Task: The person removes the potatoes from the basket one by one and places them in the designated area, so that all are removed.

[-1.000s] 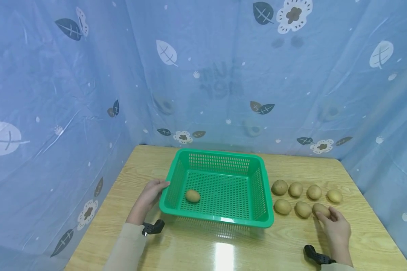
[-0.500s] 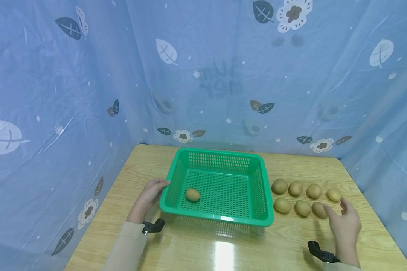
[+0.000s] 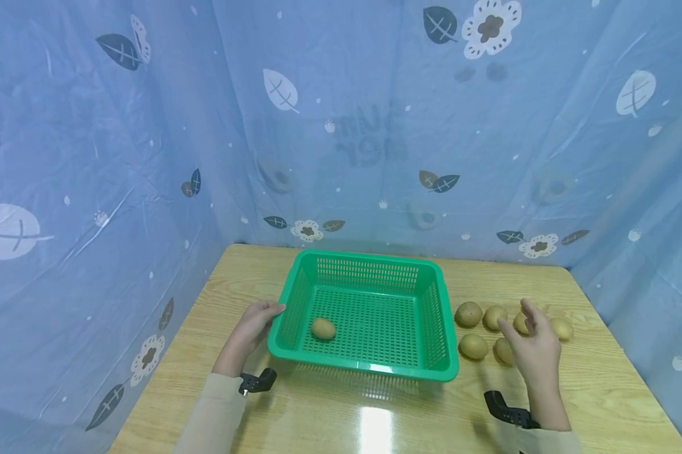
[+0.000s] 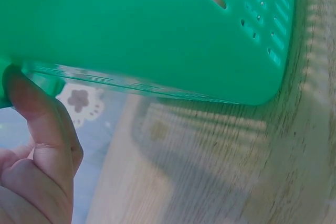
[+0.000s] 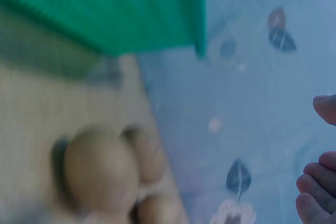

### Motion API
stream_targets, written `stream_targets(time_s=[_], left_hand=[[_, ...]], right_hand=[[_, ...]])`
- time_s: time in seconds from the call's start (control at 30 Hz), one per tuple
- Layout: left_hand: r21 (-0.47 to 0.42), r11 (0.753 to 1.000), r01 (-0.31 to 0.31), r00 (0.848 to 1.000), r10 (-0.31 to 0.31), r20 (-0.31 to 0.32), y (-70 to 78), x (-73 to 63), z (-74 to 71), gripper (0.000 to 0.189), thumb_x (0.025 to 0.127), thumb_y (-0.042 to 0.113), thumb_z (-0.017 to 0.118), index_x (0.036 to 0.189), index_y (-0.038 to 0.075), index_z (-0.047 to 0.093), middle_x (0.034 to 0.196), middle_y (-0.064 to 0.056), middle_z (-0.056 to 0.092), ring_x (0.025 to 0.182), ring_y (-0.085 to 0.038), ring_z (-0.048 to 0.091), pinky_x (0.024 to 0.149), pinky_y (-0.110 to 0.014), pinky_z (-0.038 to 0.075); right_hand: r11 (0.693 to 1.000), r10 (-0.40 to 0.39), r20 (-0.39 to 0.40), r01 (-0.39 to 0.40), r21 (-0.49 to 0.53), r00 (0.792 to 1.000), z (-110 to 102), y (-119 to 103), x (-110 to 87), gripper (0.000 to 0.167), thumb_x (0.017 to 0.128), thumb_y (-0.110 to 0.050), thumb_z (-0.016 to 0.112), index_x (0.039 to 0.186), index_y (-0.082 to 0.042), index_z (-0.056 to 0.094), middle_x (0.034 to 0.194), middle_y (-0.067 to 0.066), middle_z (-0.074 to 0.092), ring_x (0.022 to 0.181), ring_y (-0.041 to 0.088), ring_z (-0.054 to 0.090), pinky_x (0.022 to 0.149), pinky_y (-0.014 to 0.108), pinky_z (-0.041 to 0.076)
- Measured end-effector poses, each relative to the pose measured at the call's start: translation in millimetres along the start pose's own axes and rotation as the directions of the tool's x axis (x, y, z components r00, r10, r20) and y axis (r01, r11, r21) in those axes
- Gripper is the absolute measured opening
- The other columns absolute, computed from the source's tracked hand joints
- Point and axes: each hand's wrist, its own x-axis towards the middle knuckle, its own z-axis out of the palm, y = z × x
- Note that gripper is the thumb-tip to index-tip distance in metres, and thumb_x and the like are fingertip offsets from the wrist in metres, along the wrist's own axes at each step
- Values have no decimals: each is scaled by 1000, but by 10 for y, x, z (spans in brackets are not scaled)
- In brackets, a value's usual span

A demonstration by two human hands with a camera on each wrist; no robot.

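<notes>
A green plastic basket [image 3: 363, 366] with slotted sides stands on the table, and one potato [image 3: 323, 328] lies in its left part. My left hand [image 3: 253, 325] grips the basket's left rim; the left wrist view shows the thumb [image 4: 31, 98] against that rim. To the basket's right, several potatoes sit in two rows, among them a front-row potato [image 3: 474, 346] and a back-row potato [image 3: 469, 314]. Over the right part of these rows hovers my right hand [image 3: 536, 353], thumb and fingers spread apart, holding nothing. It hides at least part of the front row.
The wooden table [image 3: 312, 416] carries everything. A blue patterned curtain [image 3: 375, 126] hangs behind it and along both sides. A black wrist camera [image 3: 258, 381] sits on the left wrist, and another black wrist camera [image 3: 508, 413] on the right. Potatoes look blurred in the right wrist view.
My right hand has let go of the rightmost front-row potato, lifted off to the right, then moved left above the rows. The left hand and the basket have stayed in place.
</notes>
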Motion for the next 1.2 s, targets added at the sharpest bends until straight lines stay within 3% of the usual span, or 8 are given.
stream_targets(time_s=[0.1,0.23,0.37,0.5,0.73,0.93,1.07,1.2], left_hand=[[-3,1000,1,1000,-1,2,-10,11,0,39,98,25,51,114,-9,57,104,-15,65,92,-19,65,91,-34,50],[1,1000,0,1000,0,6,-16,16,-1,38,98,25,50,113,-9,58,102,-14,66,90,-18,65,89,-32,51],[-1,1000,-5,1000,5,15,-5,3,-1,38,98,25,51,113,-10,58,101,-16,66,90,-20,67,86,-30,52],[-11,1000,-12,1000,12,10,16,-19,4,39,97,25,52,113,-10,58,101,-16,66,89,-21,67,84,-29,53],[-6,1000,-1,1000,1,1,21,-9,2,39,98,25,51,114,-10,57,102,-17,66,89,-21,67,82,-28,53],[8,1000,5,1000,-5,17,188,-135,12,36,99,21,49,113,-11,56,100,-17,65,89,-22,66,84,-29,52],[7,1000,14,1000,-14,7,85,-57,-2,36,98,22,49,113,-10,57,100,-16,66,89,-20,65,85,-29,51],[11,1000,-3,1000,3,5,38,-28,-6,38,98,24,50,112,-10,57,99,-14,66,89,-19,65,87,-29,50]], right_hand=[[995,-78,20,77,66,997,93,-144,38,66,91,-25,63,146,-5,33,148,19,37,136,35,35,101,2,28],[982,-143,84,131,137,986,223,-290,65,66,92,-23,62,147,-2,30,150,20,34,138,34,32,101,1,27],[970,-173,150,142,197,973,341,-435,85,68,93,-24,61,148,-4,27,152,17,30,140,34,29,106,7,28],[963,-199,195,154,223,961,457,-611,113,67,93,-27,61,148,-7,29,152,15,31,140,32,30,111,22,30],[935,-296,223,234,267,929,700,-856,221,65,91,-24,64,145,-5,34,149,15,37,139,29,33,113,36,30],[918,-341,295,249,309,892,967,-1033,306,64,91,-23,65,144,-3,36,147,18,38,138,31,35,113,43,31],[914,-358,369,240,329,858,1156,-1107,358,64,91,-26,64,144,-4,36,147,18,38,137,33,35,112,44,32],[914,-344,468,176,365,814,1310,-1196,399,66,90,-28,65,145,-7,35,149,16,37,138,32,34,112,45,32]])
